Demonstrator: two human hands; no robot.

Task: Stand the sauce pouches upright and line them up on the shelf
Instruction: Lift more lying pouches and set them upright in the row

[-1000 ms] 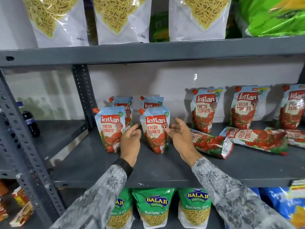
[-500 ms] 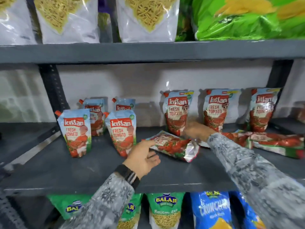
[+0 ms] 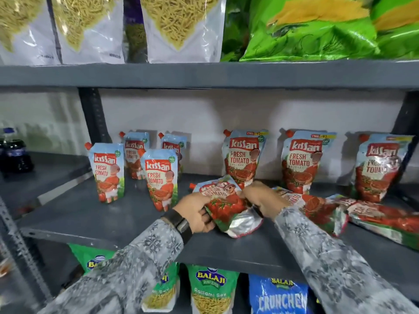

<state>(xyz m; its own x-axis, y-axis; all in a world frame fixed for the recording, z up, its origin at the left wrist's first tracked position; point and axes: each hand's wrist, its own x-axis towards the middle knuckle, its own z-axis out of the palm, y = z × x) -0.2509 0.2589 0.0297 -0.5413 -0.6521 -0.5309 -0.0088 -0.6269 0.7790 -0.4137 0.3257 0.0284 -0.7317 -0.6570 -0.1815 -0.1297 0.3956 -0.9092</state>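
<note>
On grey shelf [image 3: 90, 214], left hand [image 3: 195, 211] and right hand [image 3: 263, 198] grip one tilted pouch [image 3: 224, 207] (others lie flat).

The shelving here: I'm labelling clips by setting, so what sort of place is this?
Probably a small grocery shop or its stockroom: a grey metal rack, many identical ketchup pouches, and snack bags below.

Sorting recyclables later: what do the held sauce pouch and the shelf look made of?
Pouch: flexible glossy printed plastic film, probably foil-lined, judging by its crumpled silvery base and glare. Shelf: likely painted steel with a matte grey finish, given its thin board and perforated upright.
</note>
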